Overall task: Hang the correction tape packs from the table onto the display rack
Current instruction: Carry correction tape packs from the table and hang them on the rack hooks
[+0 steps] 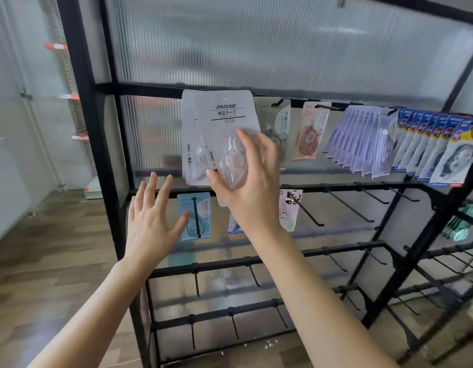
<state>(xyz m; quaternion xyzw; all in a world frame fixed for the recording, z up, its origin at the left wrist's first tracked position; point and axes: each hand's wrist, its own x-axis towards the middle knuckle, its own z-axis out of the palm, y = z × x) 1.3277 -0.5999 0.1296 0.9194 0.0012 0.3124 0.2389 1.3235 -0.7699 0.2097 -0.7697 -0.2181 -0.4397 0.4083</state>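
At the far left of the frame, wooden floor (44,261) runs back to a pale wall with orange-edged shelves (66,96). Next comes the black upright of the display rack (92,128), backed by a ribbed translucent panel (256,43).

In the lower left centre, the left hand (153,216) is raised with its palm toward the rack and its fingers spread. It holds nothing, and it sits just beside a blue pack (194,216) hanging on the second rail.

Just left of centre, two white correction tape packs hang or are held up at the top rail. The second white pack (190,144) lies behind and a little to the left. The front white pack (224,128) overlaps it, tilted slightly, with its punched hole level with the rail. I cannot tell whether it is on a hook.

The right hand (246,179) grips the front pack by its clear blister, thumb at the lower edge and fingers curled over the top.

To the right along the top rail hang a beige pack (276,120), a peach pack (309,131), a fanned row of lavender packs (357,139) and a row of blue-topped packs (429,144). Below, right of centre, a panda pack (289,208) hangs on the second rail, with bare black hooks (346,205) beyond it.
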